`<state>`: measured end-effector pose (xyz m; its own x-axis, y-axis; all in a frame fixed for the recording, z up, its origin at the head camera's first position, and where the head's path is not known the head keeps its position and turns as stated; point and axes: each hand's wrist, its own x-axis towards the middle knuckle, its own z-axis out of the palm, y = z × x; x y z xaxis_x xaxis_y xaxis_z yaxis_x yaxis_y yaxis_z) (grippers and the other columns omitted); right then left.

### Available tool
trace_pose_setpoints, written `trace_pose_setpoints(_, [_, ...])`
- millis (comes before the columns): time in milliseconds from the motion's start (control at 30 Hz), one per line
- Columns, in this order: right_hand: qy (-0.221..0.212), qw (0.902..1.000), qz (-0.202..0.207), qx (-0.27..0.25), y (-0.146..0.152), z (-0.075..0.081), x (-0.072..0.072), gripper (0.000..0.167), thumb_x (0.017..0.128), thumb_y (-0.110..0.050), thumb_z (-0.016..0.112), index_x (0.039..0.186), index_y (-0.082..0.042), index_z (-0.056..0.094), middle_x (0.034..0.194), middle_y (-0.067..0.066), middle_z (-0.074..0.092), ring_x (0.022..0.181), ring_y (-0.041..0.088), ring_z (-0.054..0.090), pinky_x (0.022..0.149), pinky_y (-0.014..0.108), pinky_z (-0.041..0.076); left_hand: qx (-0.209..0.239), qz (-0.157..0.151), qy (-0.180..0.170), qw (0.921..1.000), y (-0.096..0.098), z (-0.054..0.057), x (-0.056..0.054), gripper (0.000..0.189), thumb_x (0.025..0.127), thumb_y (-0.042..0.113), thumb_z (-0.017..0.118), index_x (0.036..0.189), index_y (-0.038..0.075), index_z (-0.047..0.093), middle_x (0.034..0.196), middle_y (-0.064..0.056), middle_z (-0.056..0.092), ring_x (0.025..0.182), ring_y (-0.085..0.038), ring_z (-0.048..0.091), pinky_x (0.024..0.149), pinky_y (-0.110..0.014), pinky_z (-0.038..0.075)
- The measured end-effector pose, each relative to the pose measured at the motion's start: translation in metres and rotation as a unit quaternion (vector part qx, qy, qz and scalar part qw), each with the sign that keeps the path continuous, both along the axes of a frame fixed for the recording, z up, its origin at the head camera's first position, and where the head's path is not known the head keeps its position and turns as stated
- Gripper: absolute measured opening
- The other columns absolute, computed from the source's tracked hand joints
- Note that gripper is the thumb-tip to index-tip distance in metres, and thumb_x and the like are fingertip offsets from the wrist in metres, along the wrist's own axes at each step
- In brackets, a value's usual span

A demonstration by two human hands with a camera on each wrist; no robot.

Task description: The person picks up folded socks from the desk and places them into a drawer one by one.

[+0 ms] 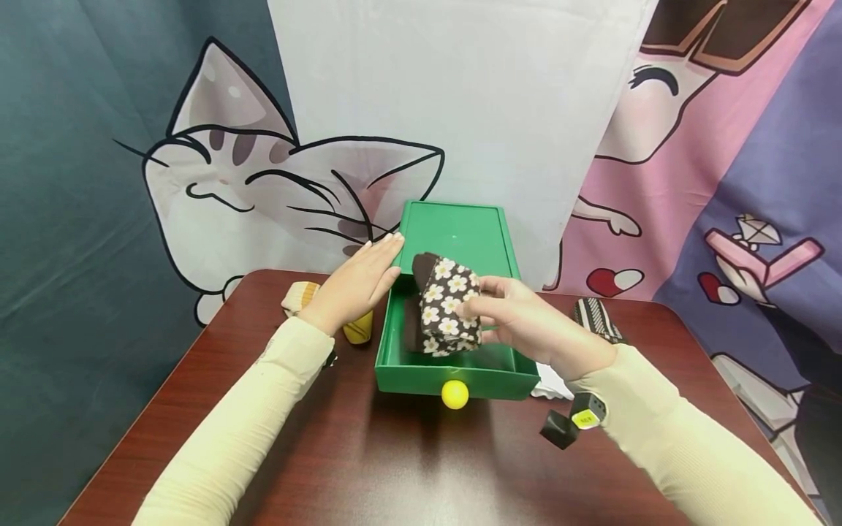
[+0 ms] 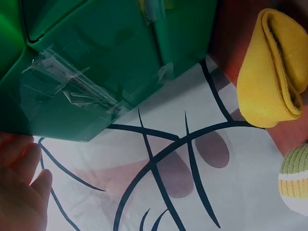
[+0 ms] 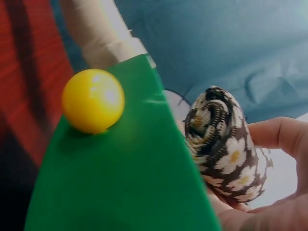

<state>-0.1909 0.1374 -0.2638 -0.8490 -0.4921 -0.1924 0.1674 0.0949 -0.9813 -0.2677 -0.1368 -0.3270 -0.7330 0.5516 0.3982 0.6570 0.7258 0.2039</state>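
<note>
My right hand (image 1: 520, 321) grips a rolled-up sock (image 1: 450, 310), dark brown with white daisies, over the pulled-out green drawer (image 1: 454, 378). In the right wrist view the sock's coiled end (image 3: 211, 118) shows beside the drawer front, with my thumb and fingers around the roll. A yellow ball knob (image 1: 454, 394) sticks out from that front. My left hand (image 1: 358, 285) has its fingers straight, at the upper left edge of the green box (image 1: 454, 230). Seen from the left wrist, the fingertips (image 2: 30, 153) meet the box's corner.
Left of the box lie a folded yellow sock (image 1: 358, 330) and a sock with white, orange and green bands (image 1: 301, 296). A black-and-white patterned sock (image 1: 597, 320) lies at the right, and a white cloth (image 1: 551, 383) beside the drawer. Clear tape (image 2: 79, 82) covers part of the box's side.
</note>
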Motion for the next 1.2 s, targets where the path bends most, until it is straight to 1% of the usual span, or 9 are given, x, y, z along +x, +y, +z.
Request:
trace_pose_setpoints(133, [-0.011, 0.9983, -0.001, 0.057, -0.007, -0.005, -0.003, 0.061, 0.087, -0.011, 0.063, 0.139, 0.01, 0.038, 0.114, 0.012, 0.056, 0.089, 0.014, 0.057, 0.077, 0.028, 0.056, 0.001, -0.001, 0.0, 1.0, 0.0, 0.0, -0.001, 0.054, 0.111, 0.027, 0.039, 0.157, -0.001, 0.031, 0.163, -0.014, 0.032, 0.152, -0.028, 0.026, 0.126, -0.04, 0.014])
trace_pose_setpoints(267, [-0.021, 0.9957, -0.002, 0.09, -0.011, -0.01, -0.005, 0.049, 0.089, -0.012, 0.066, 0.128, 0.008, 0.045, 0.107, 0.01, 0.059, 0.085, 0.014, 0.059, 0.08, 0.032, 0.059, 0.0, -0.002, 0.001, 1.0, 0.0, -0.001, -0.001, 0.054, 0.112, 0.027, 0.038, 0.157, -0.002, 0.031, 0.163, -0.014, 0.032, 0.152, -0.027, 0.026, 0.126, -0.04, 0.014])
trace_pose_setpoints(333, [-0.019, 0.9944, 0.001, 0.104, -0.013, -0.013, -0.006, 0.05, 0.09, -0.012, 0.067, 0.129, 0.009, 0.044, 0.109, 0.012, 0.059, 0.087, 0.016, 0.062, 0.084, 0.036, 0.06, 0.0, -0.004, 0.001, 1.0, 0.0, -0.001, -0.001, 0.054, 0.112, 0.027, 0.038, 0.157, -0.002, 0.031, 0.163, -0.014, 0.032, 0.152, -0.027, 0.026, 0.127, -0.039, 0.014])
trace_pose_setpoints(433, [-0.016, 0.992, 0.007, 0.125, -0.016, -0.015, -0.007, 0.059, 0.091, -0.012, 0.069, 0.136, 0.01, 0.039, 0.116, 0.017, 0.058, 0.094, 0.022, 0.065, 0.088, 0.041, 0.06, 0.002, -0.004, -0.001, 1.0, 0.0, -0.001, -0.001, 0.054, 0.111, 0.027, 0.039, 0.157, -0.002, 0.031, 0.163, -0.015, 0.032, 0.153, -0.028, 0.025, 0.127, -0.04, 0.014])
trace_pose_setpoints(533, [-0.007, 0.9887, 0.017, 0.149, -0.018, -0.017, -0.007, 0.061, 0.092, -0.013, 0.068, 0.139, 0.011, 0.037, 0.12, 0.021, 0.058, 0.097, 0.025, 0.065, 0.086, 0.044, 0.061, 0.002, -0.002, -0.003, 1.0, 0.0, -0.001, 0.0, 0.055, 0.111, 0.027, 0.039, 0.157, -0.002, 0.031, 0.163, -0.014, 0.032, 0.153, -0.027, 0.025, 0.126, -0.04, 0.014])
trace_pose_setpoints(633, [-0.006, 0.9852, 0.019, 0.17, -0.02, -0.018, -0.007, 0.055, 0.095, -0.015, 0.067, 0.137, 0.01, 0.041, 0.117, 0.02, 0.06, 0.093, 0.025, 0.065, 0.082, 0.043, 0.062, 0.001, -0.001, -0.003, 1.0, 0.001, -0.001, 0.0, 0.055, 0.111, 0.028, 0.04, 0.157, -0.002, 0.031, 0.163, -0.014, 0.032, 0.153, -0.027, 0.024, 0.126, -0.041, 0.015])
trace_pose_setpoints(800, [-0.008, 0.9839, 0.022, 0.177, -0.024, -0.018, -0.006, 0.052, 0.098, -0.017, 0.065, 0.138, 0.01, 0.044, 0.111, 0.019, 0.06, 0.086, 0.022, 0.061, 0.08, 0.04, 0.063, 0.0, -0.001, -0.001, 1.0, 0.001, -0.001, -0.001, 0.056, 0.111, 0.028, 0.039, 0.157, -0.002, 0.031, 0.163, -0.014, 0.032, 0.153, -0.027, 0.025, 0.127, -0.04, 0.014])
trace_pose_setpoints(967, [-0.003, 0.9825, 0.033, 0.183, -0.026, -0.018, -0.005, 0.062, 0.097, -0.018, 0.068, 0.143, 0.011, 0.038, 0.117, 0.022, 0.058, 0.089, 0.024, 0.063, 0.08, 0.04, 0.063, 0.001, 0.0, 0.0, 1.0, 0.0, -0.001, -0.001, 0.056, 0.111, 0.028, 0.039, 0.157, -0.002, 0.031, 0.163, -0.014, 0.032, 0.152, -0.03, 0.026, 0.127, -0.04, 0.013])
trace_pose_setpoints(1200, [0.013, 0.9807, 0.032, 0.192, -0.025, -0.02, -0.004, 0.066, 0.096, -0.02, 0.07, 0.144, 0.011, 0.038, 0.122, 0.024, 0.059, 0.089, 0.024, 0.068, 0.081, 0.04, 0.063, 0.003, -0.001, 0.005, 1.0, 0.0, -0.001, -0.001, 0.055, 0.111, 0.028, 0.039, 0.157, -0.001, 0.032, 0.162, -0.014, 0.033, 0.152, -0.029, 0.027, 0.127, -0.04, 0.014])
